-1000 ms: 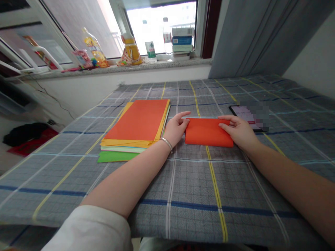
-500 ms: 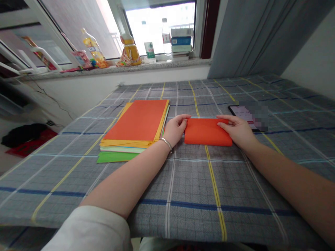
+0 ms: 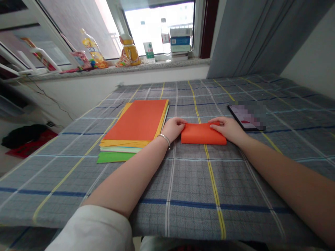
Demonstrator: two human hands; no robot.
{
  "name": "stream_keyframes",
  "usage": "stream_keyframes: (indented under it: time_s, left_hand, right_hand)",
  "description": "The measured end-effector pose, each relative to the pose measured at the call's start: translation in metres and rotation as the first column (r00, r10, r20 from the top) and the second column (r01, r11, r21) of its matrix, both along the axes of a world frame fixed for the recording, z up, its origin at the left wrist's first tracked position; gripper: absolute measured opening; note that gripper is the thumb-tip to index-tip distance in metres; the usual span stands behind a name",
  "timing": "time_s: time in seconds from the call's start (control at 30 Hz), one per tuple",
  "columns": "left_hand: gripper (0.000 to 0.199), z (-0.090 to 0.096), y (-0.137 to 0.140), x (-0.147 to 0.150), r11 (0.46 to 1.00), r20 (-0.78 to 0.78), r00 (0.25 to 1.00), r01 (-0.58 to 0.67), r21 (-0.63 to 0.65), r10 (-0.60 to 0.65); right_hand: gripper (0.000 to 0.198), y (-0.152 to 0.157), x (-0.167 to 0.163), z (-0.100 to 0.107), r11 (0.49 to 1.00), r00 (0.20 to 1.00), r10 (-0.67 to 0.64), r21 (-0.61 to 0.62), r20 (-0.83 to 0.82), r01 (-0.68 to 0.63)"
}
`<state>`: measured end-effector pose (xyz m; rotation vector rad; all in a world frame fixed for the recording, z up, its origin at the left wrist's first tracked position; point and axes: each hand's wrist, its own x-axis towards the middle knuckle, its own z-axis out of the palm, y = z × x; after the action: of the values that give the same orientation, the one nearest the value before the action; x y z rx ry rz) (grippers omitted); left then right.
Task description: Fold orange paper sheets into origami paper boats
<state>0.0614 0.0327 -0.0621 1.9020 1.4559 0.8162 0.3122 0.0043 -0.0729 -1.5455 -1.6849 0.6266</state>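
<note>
A folded sheet of orange paper (image 3: 202, 135) lies in front of me, its rounded fold along the near edge. My left hand (image 3: 176, 127) pinches its far left corner between thumb and fingers. At the far right corner, my right hand (image 3: 225, 128) grips the paper the same way, thumb on top. A metal bangle (image 3: 165, 140) circles my left wrist. Left of my hands sits a stack of coloured paper (image 3: 137, 120), orange on top, with yellow, pale and green sheets showing below.
A phone (image 3: 244, 118) with a lit, partly blurred screen lies beyond my right hand. The plaid cloth (image 3: 188, 181) covers the surface. Bottles (image 3: 165, 36), boxes (image 3: 180, 41) and a tube (image 3: 149, 50) stand along the windowsill (image 3: 157, 65).
Both hands and the folded paper have shifted slightly left. The right hand has moved inward along the far edge, and the paper looks a little narrower front to back.
</note>
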Motion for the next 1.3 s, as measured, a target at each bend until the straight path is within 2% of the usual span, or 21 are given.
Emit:
stream_keyframes:
  time_s: [0.27, 0.43, 0.57, 0.77, 0.9, 1.13, 1.2, 1.3]
  left_hand:
    - [0.021, 0.002, 0.007, -0.003, 1.0, -0.155, 0.988, 0.009, 0.009, -0.007]
    - [0.021, 0.005, 0.009, -0.001, 0.999, -0.251, 0.968, 0.021, 0.046, -0.009]
    - [0.023, 0.009, 0.006, 0.001, 0.994, -0.324, 0.945, 0.071, 0.079, -0.042]
    - [0.033, 0.014, 0.002, 0.002, 0.965, -0.455, 0.88, 0.222, 0.143, -0.135]
    - [0.035, 0.016, 0.002, 0.001, 0.95, -0.502, 0.848, 0.278, 0.144, -0.172]
    - [0.025, 0.034, -0.007, 0.001, 0.945, -0.622, 0.759, 0.315, 0.093, -0.191]
    - [0.029, 0.039, -0.014, 0.002, 0.947, -0.678, 0.712, 0.314, 0.072, -0.184]
    - [0.036, 0.041, -0.023, 0.006, 0.941, -0.736, 0.666, 0.314, 0.126, -0.124]
  right_hand:
    - [0.017, 0.014, 0.003, -0.003, 0.995, 0.983, 0.098, -0.003, 0.157, -0.099]
    - [0.018, 0.012, 0.001, 0.001, 0.999, 0.958, 0.039, 0.0, 0.285, -0.04]
    - [0.017, 0.012, 0.003, 0.003, 0.997, 0.919, 0.054, 0.035, 0.391, -0.073]
    - [0.018, 0.012, 0.004, 0.004, 0.997, 0.927, 0.054, 0.024, 0.371, -0.067]
    - [0.016, 0.013, 0.005, 0.004, 0.998, 0.929, 0.053, 0.015, 0.367, -0.063]
    - [0.018, 0.016, 0.008, 0.001, 0.996, 0.929, 0.081, 0.001, 0.36, -0.087]
    - [0.018, 0.016, 0.008, 0.002, 0.995, 0.927, 0.09, 0.0, 0.364, -0.096]
    - [0.018, 0.015, 0.007, 0.003, 0.994, 0.923, 0.093, 0.011, 0.373, -0.105]
